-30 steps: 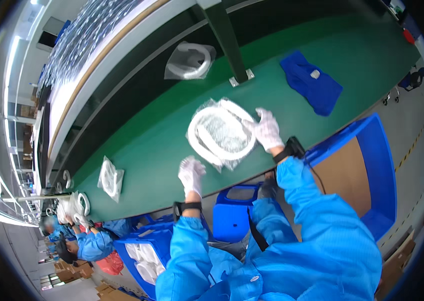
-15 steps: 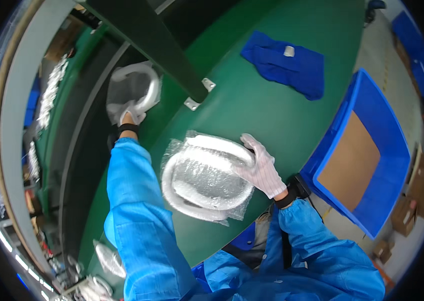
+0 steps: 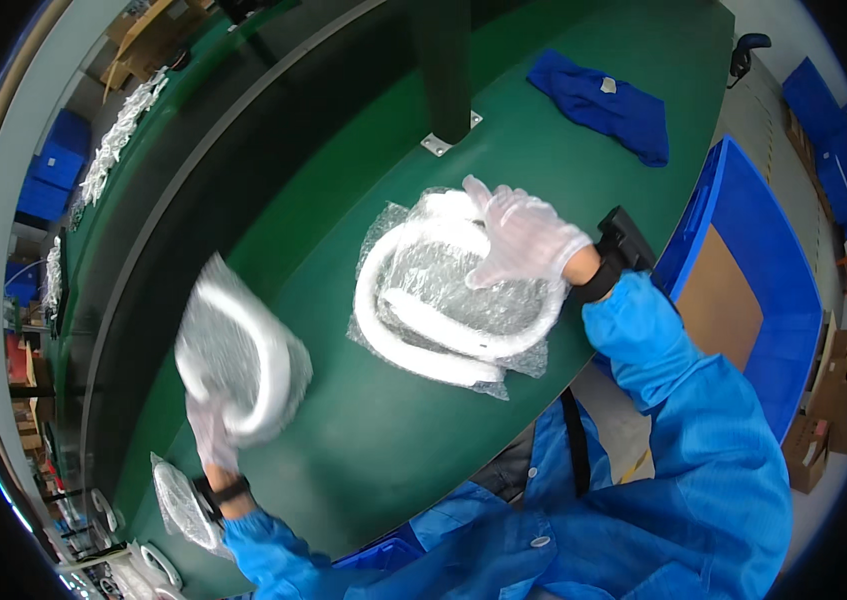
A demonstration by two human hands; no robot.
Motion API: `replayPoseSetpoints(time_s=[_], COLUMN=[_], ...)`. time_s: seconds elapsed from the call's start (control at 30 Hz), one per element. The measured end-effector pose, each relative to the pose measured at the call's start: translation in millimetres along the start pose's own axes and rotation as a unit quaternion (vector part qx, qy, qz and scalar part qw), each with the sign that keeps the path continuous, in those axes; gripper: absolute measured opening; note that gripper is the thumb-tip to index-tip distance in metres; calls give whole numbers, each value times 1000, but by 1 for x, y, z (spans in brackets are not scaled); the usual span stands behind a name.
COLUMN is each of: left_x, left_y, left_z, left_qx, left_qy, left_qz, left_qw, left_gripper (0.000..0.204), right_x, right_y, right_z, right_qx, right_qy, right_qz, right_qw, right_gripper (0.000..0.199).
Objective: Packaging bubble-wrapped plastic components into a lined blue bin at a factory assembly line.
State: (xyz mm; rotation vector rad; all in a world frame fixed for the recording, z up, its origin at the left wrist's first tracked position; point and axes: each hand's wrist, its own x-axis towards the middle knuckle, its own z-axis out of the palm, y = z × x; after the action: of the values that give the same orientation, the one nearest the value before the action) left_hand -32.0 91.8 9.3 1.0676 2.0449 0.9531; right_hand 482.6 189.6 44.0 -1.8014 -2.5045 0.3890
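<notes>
Left hand (image 3: 209,432), white-gloved: pointing away from the body, gripping the near end of a clear-bagged piece (image 3: 271,360), smooth, white and curved. Right hand (image 3: 525,238), gloved alike: lying palm-down and open, thumb apart, touching film-wrapped white pieces (image 3: 433,268), rounded under crinkled plastic, resting on the smooth green table (image 3: 373,440).

White curved parts (image 3: 443,325), clear bags (image 3: 433,268); green tabletop (image 3: 343,430); bright-blue sleeves (image 3: 703,440); deep-blue cloth (image 3: 603,108); blue bin (image 3: 781,300).

On table (image 3: 343,440): bagged rings (image 3: 448,275), cloth (image 3: 593,105) behind right; bin (image 3: 778,290) right of table
</notes>
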Motion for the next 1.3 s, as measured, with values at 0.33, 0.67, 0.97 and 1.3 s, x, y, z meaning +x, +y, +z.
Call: replayPoseSetpoints(time_s=[0.33, 0.67, 0.97, 1.3], left_x=[-92, -200, -141, -179], left_y=[-85, 114, 104, 147], left_z=[-12, 211, 225, 271], left_qx=[73, 168, 42, -168], left_qy=[100, -20, -50, -89], left_qz=[7, 33, -73, 78], left_qw=[992, 985, 995, 979], left_gripper=[56, 74, 73, 62], right_x=[13, 33, 48, -5], right_y=[28, 33, 24, 63], right_z=[21, 28, 77, 39], right_qx=[105, 118, 285, 364], right_qy=[14, -34, -18, 90], right_qz=[-90, -66, -155, -39], right_qw=[990, 990, 946, 926], right_gripper=[83, 79, 52, 64])
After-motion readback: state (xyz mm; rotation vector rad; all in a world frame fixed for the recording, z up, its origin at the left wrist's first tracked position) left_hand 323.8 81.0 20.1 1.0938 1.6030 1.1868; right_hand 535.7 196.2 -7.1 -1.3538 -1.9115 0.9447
